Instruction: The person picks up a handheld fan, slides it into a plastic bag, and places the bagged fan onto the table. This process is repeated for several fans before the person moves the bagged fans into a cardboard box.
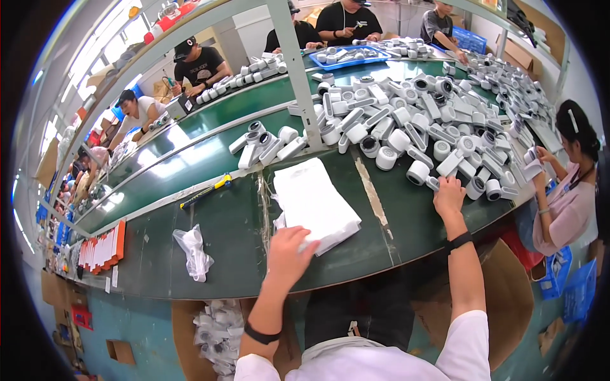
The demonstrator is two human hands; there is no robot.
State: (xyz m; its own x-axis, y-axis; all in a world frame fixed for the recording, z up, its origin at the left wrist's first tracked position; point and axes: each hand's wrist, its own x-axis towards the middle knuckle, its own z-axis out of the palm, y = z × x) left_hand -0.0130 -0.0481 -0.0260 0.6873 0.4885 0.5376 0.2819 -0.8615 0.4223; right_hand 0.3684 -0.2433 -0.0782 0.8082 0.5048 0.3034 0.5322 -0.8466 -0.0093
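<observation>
My left hand [289, 257] rests at the near left corner of a stack of white plastic bags [314, 200], its thumb apart from the other fingers. My right hand [449, 197] reaches to the near edge of a large heap of grey-and-white devices [406, 120], each with a round head and a flat handle. Its fingers close on one small device [433, 183] there, partly hidden by the hand. To the left of the bags lies a device wrapped in clear plastic [194, 253].
A yellow-and-black hammer [206, 191] and orange-and-white cards [103, 247] lie leftward on the green bench. A metal post [297, 70] rises beyond the bags. Below stands a cardboard box [188, 343] of wrapped devices. A co-worker [569, 203] is at right; several others work across the bench.
</observation>
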